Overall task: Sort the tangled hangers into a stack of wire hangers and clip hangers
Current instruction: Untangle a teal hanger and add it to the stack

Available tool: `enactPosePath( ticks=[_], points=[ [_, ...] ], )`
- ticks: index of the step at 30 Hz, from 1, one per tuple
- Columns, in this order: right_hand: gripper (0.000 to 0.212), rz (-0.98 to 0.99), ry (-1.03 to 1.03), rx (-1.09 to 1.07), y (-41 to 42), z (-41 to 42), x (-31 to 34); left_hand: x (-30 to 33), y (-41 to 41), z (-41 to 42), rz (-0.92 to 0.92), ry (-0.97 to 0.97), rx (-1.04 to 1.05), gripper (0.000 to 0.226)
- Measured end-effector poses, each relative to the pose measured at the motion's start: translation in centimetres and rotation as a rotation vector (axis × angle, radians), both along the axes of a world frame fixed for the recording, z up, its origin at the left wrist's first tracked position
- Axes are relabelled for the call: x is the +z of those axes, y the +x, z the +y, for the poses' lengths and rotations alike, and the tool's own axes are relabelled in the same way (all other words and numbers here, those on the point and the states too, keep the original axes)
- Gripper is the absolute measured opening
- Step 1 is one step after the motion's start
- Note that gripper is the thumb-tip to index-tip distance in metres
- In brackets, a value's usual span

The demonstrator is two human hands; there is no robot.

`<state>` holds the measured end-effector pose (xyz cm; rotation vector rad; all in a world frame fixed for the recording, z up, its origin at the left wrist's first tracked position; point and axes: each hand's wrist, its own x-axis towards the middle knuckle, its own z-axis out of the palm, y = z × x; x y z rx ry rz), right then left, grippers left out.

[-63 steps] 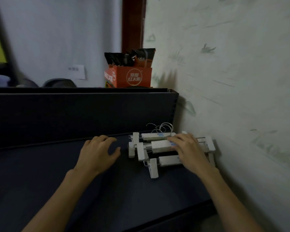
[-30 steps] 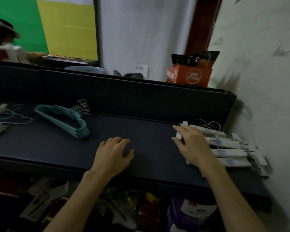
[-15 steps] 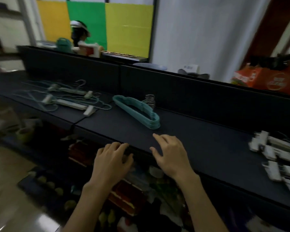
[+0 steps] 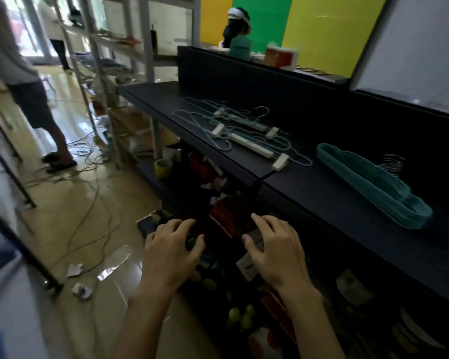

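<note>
Tangled hangers [image 4: 241, 136] lying on the dark desk [image 4: 329, 200] toward its far left end: thin pale-blue wire hangers [image 4: 192, 120] interlaced with white clip hangers [image 4: 254, 149], one clip [image 4: 280, 161] sitting right at the desk's front edge. Stack of teal hangers [image 4: 373, 185] further right on the same desk, near the back panel [image 4: 270, 94], metal hooks [image 4: 393, 161] bunched toward that panel; well apart from the tangle. Left hand [image 4: 170, 252] and right hand [image 4: 275, 248] both in front of and below the desk's front edge, palms down, fingers loosely spread and slightly curled, holding nothing, touching no hanger. Under the desk: lower shelf crammed with dim clutter, contents too dark to identify. Left of the desk: metal shelving rack [image 4: 99, 73], glossy floor [image 4: 88, 216] with loose cables [image 4: 88, 172] and crumpled paper [image 4: 82, 291]. Person [image 4: 24, 73] standing far left, another person [image 4: 237, 32] behind the back panel against yellow and green panels [image 4: 322, 29].
</note>
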<state>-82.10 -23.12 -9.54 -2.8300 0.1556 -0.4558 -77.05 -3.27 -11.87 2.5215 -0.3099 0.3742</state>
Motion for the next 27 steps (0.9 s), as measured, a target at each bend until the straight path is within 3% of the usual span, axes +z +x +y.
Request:
enactPosePath(
  ticks=[12, 19, 23, 27],
  points=[
    [0.055, 0.144, 0.030, 0.217, 19.9, 7.2, -3.0, -2.9, 16.4, 6.5, 0.139, 0.031, 0.137, 0.042],
    [0.055, 0.122, 0.048, 0.284, 31.7, 10.2, -1.5, -1.7, 27.5, 9.0, 0.105, 0.032, 0.171, 0.044],
    [0.053, 0.072, 0.060, 0.333, 36.4, 13.0, -0.3, -1.1, 33.2, 10.9, 0.077, 0.032, 0.158, 0.063],
    [0.051, -0.046, 0.049, 0.286, 41.7, 14.4, 1.7, 0.3, 40.5, 12.0, 0.020, 0.089, 0.057, 0.048]
  ],
)
